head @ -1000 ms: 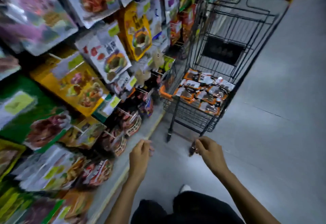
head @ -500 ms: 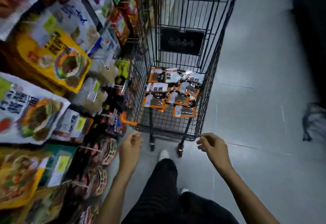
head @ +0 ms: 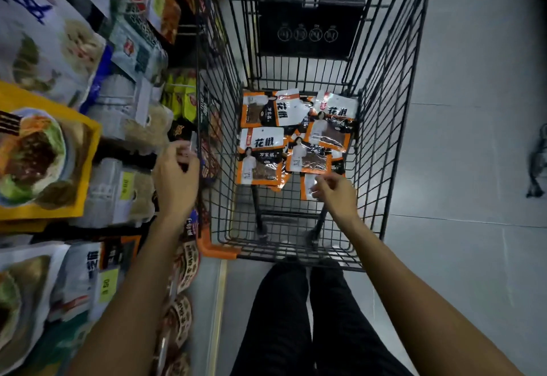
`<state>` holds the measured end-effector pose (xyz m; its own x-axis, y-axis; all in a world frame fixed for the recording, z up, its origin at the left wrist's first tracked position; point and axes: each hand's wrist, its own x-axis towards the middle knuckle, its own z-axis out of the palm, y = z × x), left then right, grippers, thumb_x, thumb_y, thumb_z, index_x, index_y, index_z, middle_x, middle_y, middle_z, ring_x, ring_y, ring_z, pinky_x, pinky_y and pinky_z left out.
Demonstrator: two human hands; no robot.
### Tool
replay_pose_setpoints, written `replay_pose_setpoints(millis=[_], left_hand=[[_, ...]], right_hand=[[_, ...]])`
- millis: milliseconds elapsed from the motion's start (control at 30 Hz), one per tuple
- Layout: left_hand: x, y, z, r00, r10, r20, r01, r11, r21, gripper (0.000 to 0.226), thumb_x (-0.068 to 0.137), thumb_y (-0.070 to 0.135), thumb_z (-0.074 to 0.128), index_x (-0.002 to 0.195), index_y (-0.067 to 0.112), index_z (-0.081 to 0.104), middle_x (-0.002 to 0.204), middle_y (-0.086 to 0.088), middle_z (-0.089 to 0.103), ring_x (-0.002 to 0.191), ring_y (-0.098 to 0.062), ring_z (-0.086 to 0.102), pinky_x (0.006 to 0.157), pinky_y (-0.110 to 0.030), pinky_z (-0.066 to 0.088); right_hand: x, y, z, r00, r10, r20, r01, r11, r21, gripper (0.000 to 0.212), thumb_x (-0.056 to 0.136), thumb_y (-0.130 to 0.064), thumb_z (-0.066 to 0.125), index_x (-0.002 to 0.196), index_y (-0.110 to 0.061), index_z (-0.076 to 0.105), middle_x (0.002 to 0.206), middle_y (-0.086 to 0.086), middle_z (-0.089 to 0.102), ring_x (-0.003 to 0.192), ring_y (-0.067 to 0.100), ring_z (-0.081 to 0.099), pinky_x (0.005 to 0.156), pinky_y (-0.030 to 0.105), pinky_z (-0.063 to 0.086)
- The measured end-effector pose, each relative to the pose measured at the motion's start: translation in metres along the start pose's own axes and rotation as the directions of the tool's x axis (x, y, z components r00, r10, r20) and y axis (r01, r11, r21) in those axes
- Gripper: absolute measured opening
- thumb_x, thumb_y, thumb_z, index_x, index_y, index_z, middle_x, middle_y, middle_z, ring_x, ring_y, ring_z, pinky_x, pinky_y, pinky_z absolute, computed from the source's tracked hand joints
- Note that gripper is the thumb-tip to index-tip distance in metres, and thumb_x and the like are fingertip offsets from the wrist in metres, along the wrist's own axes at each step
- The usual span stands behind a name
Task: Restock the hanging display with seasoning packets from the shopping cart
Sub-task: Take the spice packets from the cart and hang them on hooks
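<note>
The black wire shopping cart (head: pixel 393 127) stands right in front of me. Several orange-and-white seasoning packets (head: pixel 260 153) lie flat on its bottom. Over the cart's near right part hangs my right hand (head: pixel 336 195), fingers loosely curled, just above one packet (head: pixel 306 187) and holding nothing. My left hand (head: pixel 177 180) is outside the cart's left wall, in front of the hanging display (head: pixel 127 195); its fingers are loosely curled, with the tips next to a small grey tag (head: pixel 193 141). An orange, black and white packet (head: pixel 114 254) hangs low on the display.
Large food bags (head: pixel 44 156) fill the display on the left, close to the cart. An orange bumper (head: pixel 217 250) marks the cart's near left corner. Grey tiled floor (head: pixel 461 168) spreads to the right, with a dark object (head: pixel 537 165) at the far edge. My legs (head: pixel 296 316) are behind the cart.
I have stepped up to the cart and now look down into it. My right hand moved forward over the packets; my left hand rose beside the cart's left wall.
</note>
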<state>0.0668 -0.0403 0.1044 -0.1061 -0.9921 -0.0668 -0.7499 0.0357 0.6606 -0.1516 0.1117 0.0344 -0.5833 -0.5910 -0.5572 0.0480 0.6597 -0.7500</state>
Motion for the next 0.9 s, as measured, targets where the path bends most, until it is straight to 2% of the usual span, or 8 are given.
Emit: replay_pose_setpoints(millis=[167,233,333,400,467,633,767,900], left_hand=[[0.052,-0.015,0.035,0.988,-0.127,0.084,0.126,0.992,0.018,0.047,0.094,0.03,0.058,0.134,0.008,0.045,0.121,-0.011,0.058,0.11,-0.025,0.055,0.09,-0.032,0.045],[0.061,-0.024,0.049,0.985,-0.098,0.14,0.091,0.994,0.057,0.053,0.094,0.032,0.058,0.137,0.007,0.042,0.123,-0.013,0.057,0.113,-0.028,0.054,0.094,-0.037,0.045],[0.067,-0.036,0.062,0.985,0.063,0.159,-0.082,0.989,0.12,0.042,0.094,0.026,0.057,0.125,-0.002,0.048,0.1,-0.011,0.059,0.096,-0.028,0.056,0.076,-0.022,0.04],[0.069,-0.043,0.065,0.983,0.119,0.139,-0.135,0.984,0.112,0.03,0.096,0.018,0.053,0.114,-0.005,0.051,0.076,0.003,0.049,0.072,-0.015,0.052,0.059,-0.011,0.032],[0.071,-0.047,0.067,0.983,0.139,0.119,-0.151,0.983,0.105,0.024,0.098,0.014,0.047,0.114,-0.004,0.052,0.07,0.013,0.039,0.06,-0.003,0.041,0.055,-0.005,0.031],[0.066,-0.05,0.07,0.986,0.143,0.091,-0.152,0.984,0.098,0.021,0.099,0.015,0.045,0.111,0.0,0.053,0.081,0.004,0.048,0.069,-0.009,0.042,0.06,-0.012,0.029],[0.065,-0.054,0.069,0.984,0.142,0.106,-0.151,0.985,0.081,0.015,0.1,0.014,0.044,0.105,0.003,0.053,0.069,0.004,0.046,0.059,-0.005,0.043,0.053,-0.013,0.032],[0.063,-0.046,0.06,0.982,0.135,0.131,-0.147,0.986,0.081,0.02,0.1,0.016,0.045,0.112,0.003,0.056,0.076,0.0,0.054,0.064,-0.009,0.049,0.055,-0.011,0.034]], right_hand=[[0.079,0.014,0.058,0.996,0.071,0.053,-0.068,0.996,-0.052,0.021,0.101,-0.018,0.048,0.099,-0.003,0.063,0.096,0.018,0.07,0.087,0.029,0.067,0.083,0.044,0.056],[0.107,0.026,0.082,0.994,0.078,0.071,-0.07,0.992,-0.106,0.023,0.099,-0.02,0.051,0.098,-0.001,0.064,0.1,0.019,0.07,0.089,0.029,0.065,0.085,0.045,0.053],[0.139,0.044,0.114,0.983,0.14,0.119,-0.121,0.98,-0.155,0.03,0.097,-0.026,0.055,0.11,0.001,0.06,0.108,0.019,0.067,0.1,0.03,0.062,0.09,0.044,0.05],[0.156,0.056,0.132,0.972,0.181,0.153,-0.159,0.977,-0.143,0.033,0.095,-0.026,0.058,0.114,0.001,0.058,0.112,0.02,0.066,0.106,0.032,0.062,0.093,0.044,0.049],[0.167,0.065,0.147,0.965,0.213,0.15,-0.193,0.972,-0.136,0.043,0.092,-0.028,0.063,0.123,0.001,0.052,0.121,0.02,0.062,0.114,0.034,0.058,0.099,0.045,0.046],[0.181,0.07,0.178,0.975,0.218,0.039,-0.218,0.976,0.004,0.043,0.088,-0.016,0.068,0.126,-0.002,0.053,0.123,0.015,0.063,0.114,0.029,0.059,0.1,0.041,0.048],[0.183,0.063,0.19,0.957,0.286,0.039,-0.289,0.953,0.094,0.032,0.09,-0.015,0.066,0.119,-0.003,0.063,0.119,0.016,0.067,0.11,0.03,0.063,0.094,0.039,0.051],[0.162,0.042,0.164,0.977,0.215,0.004,-0.215,0.975,0.06,0.03,0.093,-0.021,0.063,0.119,-0.005,0.063,0.114,0.014,0.068,0.106,0.028,0.063,0.088,0.032,0.05]])
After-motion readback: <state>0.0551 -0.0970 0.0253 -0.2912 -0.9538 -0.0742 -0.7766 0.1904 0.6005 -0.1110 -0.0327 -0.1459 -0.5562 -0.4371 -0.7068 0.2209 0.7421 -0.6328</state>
